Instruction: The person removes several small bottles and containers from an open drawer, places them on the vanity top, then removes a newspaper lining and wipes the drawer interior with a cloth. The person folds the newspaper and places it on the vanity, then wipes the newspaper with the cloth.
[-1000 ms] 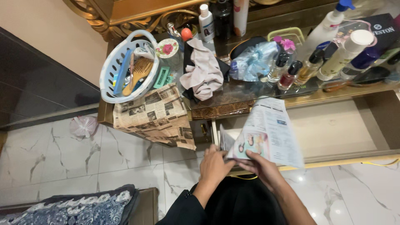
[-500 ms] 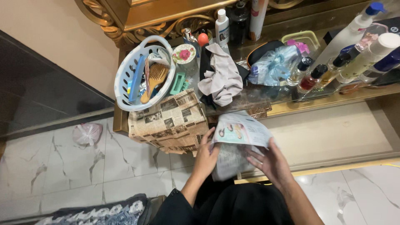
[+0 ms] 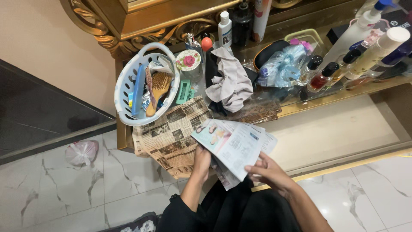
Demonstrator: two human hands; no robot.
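A printed paper sheet (image 3: 234,144), white with a coloured picture at its left end, is held over the front of an open drawer (image 3: 343,133). My left hand (image 3: 201,158) grips its left underside, partly hidden behind the paper. My right hand (image 3: 268,172) pinches the lower right edge with thumb and fingers. A folded newspaper (image 3: 171,131) lies on the dresser corner just left of my left hand, hanging over the edge.
A white basket (image 3: 124,92) with a wooden hairbrush (image 3: 158,86) stands on the dresser's left. A crumpled grey cloth (image 3: 229,81), a blue plastic bag (image 3: 281,64) and several bottles (image 3: 369,47) crowd the top. A pink bag (image 3: 80,152) lies on the marble floor.
The paper has been turned and folded, its picture end now pointing left toward the newspaper. My right hand dropped to its lower edge, and my left hand slid under it.
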